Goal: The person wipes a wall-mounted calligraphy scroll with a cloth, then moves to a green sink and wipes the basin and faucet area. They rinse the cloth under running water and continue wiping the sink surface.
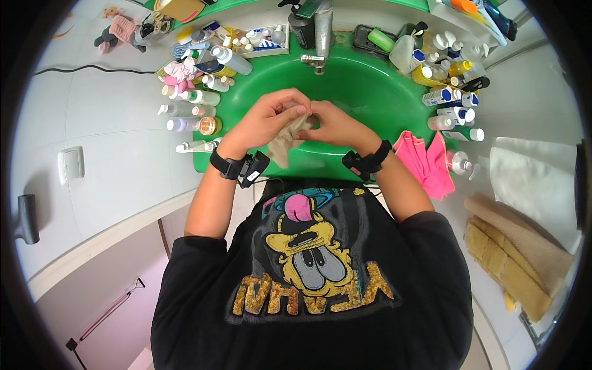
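Note:
Bunched between both hands is a beige cloth (286, 142), with a loose end hanging down toward the front rim. My left hand (273, 118) grips it from the left, thumb laid across the top. From the other side my right hand (330, 122) pinches the cloth between thumb and fingers. The fingertips of the two hands meet. Both are held over the green washbasin (370, 97), below the metal faucet (322, 41). A black strap with a small device sits on each wrist. Part of the cloth is hidden behind the fingers.
Several bottles and tubes (196, 97) crowd the left counter, and more bottles (455, 115) line the right. A pink cloth (423, 159) drapes over the front right edge. A green soap bar (381, 40) rests in a black dish. Towels (513, 249) hang at right.

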### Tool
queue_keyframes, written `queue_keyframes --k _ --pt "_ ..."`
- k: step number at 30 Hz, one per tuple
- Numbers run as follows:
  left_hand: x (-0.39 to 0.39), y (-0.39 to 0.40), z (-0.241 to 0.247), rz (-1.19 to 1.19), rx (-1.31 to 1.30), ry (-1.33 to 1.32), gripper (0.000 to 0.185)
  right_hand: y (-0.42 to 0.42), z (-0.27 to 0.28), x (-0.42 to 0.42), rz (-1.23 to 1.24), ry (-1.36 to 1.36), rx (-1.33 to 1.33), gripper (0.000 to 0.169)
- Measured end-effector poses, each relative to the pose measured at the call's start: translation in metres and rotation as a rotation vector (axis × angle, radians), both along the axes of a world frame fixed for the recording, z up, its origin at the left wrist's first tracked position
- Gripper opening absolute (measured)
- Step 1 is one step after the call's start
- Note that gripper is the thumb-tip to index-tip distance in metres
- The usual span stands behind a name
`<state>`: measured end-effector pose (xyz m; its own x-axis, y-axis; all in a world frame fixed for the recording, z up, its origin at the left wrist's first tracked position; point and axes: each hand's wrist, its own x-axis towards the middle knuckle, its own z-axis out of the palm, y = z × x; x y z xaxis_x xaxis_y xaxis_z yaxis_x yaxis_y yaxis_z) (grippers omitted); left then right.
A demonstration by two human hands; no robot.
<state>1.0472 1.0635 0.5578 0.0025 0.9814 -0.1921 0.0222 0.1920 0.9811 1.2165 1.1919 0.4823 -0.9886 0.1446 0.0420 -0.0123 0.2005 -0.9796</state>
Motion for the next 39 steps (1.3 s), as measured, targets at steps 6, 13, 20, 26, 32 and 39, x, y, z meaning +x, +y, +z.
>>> queue_keyframes --k 6,13,20,26,32,39 --pt "-0.016 -0.013 -0.006 0.481 0.217 0.443 0.012 0.034 -0.053 0.028 -0.002 -0.142 0.500 0.020" --pt "-0.037 -0.040 -0.015 0.645 0.162 0.164 0.015 0.054 -0.034 0.047 -0.205 -0.057 -0.038 0.032" --pt "-0.012 -0.049 0.024 0.254 0.062 0.097 0.013 -0.013 -0.001 -0.015 -0.139 0.351 0.384 0.073" --pt "-0.023 -0.084 0.043 0.176 0.087 0.115 0.025 -0.008 0.004 -0.006 0.123 -0.185 0.224 0.042" --pt "-0.027 -0.117 -0.017 0.277 0.046 0.585 0.024 -0.022 0.012 0.061 -0.279 -0.247 0.237 0.019" --pt "0.004 -0.148 -0.104 0.104 0.417 0.772 0.022 -0.082 -0.021 0.120 -0.429 -0.006 1.034 0.026"
